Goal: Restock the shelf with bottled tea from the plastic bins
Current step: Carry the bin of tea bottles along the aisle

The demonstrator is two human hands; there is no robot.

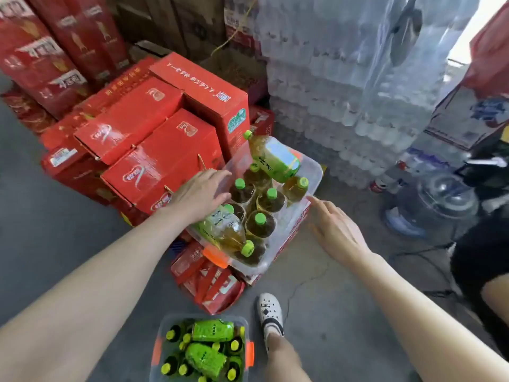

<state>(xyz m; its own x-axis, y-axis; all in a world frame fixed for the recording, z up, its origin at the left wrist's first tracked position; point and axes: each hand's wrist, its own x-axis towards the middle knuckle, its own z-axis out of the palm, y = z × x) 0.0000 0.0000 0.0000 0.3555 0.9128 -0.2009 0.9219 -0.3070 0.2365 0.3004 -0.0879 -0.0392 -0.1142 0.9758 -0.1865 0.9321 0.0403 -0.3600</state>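
A clear plastic bin [314, 172] with orange latches rests on red cartons and holds several tea bottles with green caps. Most stand upright, like one bottle [260, 223] in the middle; one large bottle [275, 157] lies tilted on top at the far end, another [225, 230] lies on its side at the near end. My left hand [199, 194] reaches over the bin's left rim, fingers straight, touching or just above the bottles. My right hand [334, 230] hovers beside the bin's right wall, fingers spread, holding nothing. A second bin [157, 351] of smaller green tea bottles stands on the floor below.
Red cartons [154, 150] are stacked left of and behind the bin. Shrink-wrapped packs of water bottles [344, 78] tower at the back right. A large water jug [438, 202] lies on the floor at right. My foot in a white clog [270, 312] stands on the grey floor.
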